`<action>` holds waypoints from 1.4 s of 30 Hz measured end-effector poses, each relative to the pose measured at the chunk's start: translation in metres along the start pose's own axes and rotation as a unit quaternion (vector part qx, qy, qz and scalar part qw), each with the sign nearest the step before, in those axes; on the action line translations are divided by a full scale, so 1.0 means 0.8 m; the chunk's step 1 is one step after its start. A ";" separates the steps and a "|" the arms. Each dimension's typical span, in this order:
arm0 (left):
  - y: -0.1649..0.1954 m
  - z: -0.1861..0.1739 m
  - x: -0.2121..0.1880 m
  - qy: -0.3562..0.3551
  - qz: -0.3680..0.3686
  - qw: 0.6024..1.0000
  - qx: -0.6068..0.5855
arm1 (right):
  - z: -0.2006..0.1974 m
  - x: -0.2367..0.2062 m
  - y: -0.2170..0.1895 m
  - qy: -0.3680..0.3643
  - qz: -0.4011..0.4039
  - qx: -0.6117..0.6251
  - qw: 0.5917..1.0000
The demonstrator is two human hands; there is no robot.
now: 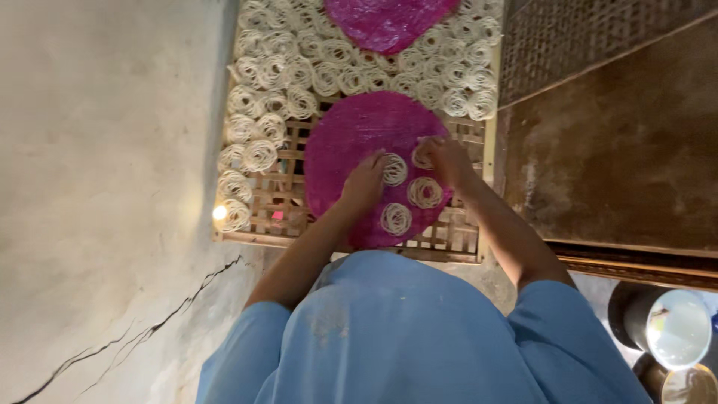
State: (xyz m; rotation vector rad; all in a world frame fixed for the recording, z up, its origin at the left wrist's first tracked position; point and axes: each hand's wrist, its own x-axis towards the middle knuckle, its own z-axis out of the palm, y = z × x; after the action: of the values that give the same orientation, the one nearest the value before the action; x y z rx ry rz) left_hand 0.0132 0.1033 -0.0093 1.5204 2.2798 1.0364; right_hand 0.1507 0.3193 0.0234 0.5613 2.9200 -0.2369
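White dough coils lie on a magenta round mat, which rests on a slatted bamboo tray; four coils show on this mat, one near the lower edge, one at centre, one under the left hand and one partly hidden under the right hand; the left fingertips pinch or press the rim of their coil, while the right fingers are curled over theirs, though whether they grasp it I cannot tell; the strands look soft, so a hasty lift could, I judge, stretch or break a spiral, and crowding could make neighbours stick; a second magenta mat lies farther up the tray; dozens of laid coils fill the rows between, too many to count; two metal pots stand at the right.
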 end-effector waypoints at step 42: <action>0.086 -0.062 -0.077 -0.052 0.018 0.969 -0.240 | -0.087 0.047 0.063 -0.092 -0.020 0.215 0.972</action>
State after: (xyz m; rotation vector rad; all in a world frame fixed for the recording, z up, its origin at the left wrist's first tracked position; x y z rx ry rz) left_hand 0.0648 0.0430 0.0596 1.3728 1.7623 1.3587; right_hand 0.1264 0.3913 0.0781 0.5032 2.7036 -0.8918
